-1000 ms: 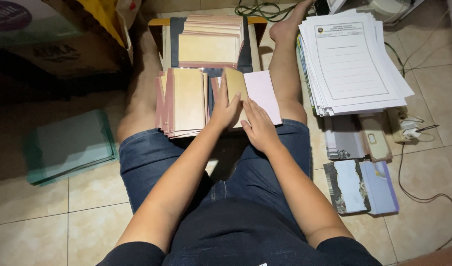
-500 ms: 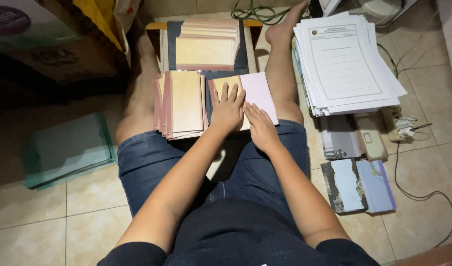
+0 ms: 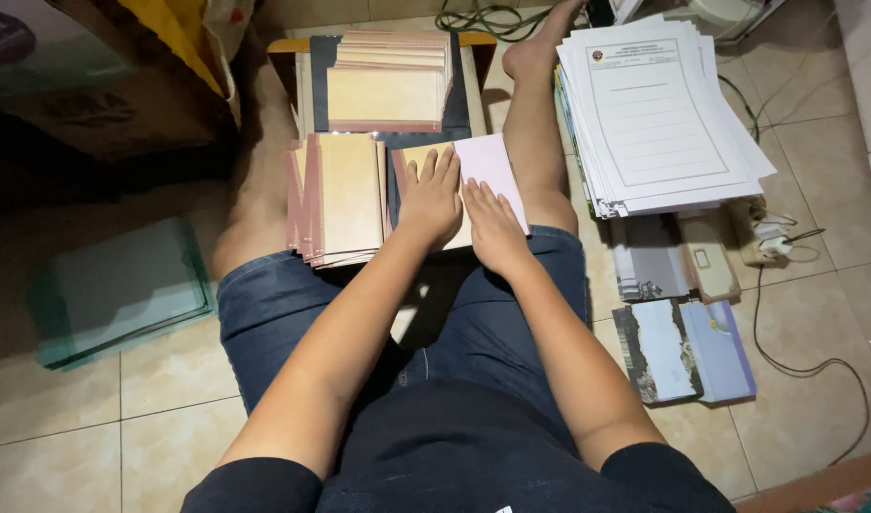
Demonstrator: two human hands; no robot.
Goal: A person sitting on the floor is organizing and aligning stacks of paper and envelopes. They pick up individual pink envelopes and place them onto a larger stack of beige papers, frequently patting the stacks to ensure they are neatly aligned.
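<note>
Pressing a pink sheet flat between my knees

My left hand (image 3: pixel 434 201) and right hand (image 3: pixel 492 228) are lying flat, fingers spread, on the pink sheet (image 3: pixel 492 163); uneven pressure could crease it or nudge the card stack (image 3: pixel 340 198).

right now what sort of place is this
Likely a room at home used for paperwork: the person sits on a beige tiled floor, beside a white stack of printed forms and a brown cardboard box.

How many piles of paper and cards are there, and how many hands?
Tan card piles: 3 (far pile, left pile, pile under the left hand and right hand)
White sheet stacks: 1
Hands: 2
Total: 6
</note>
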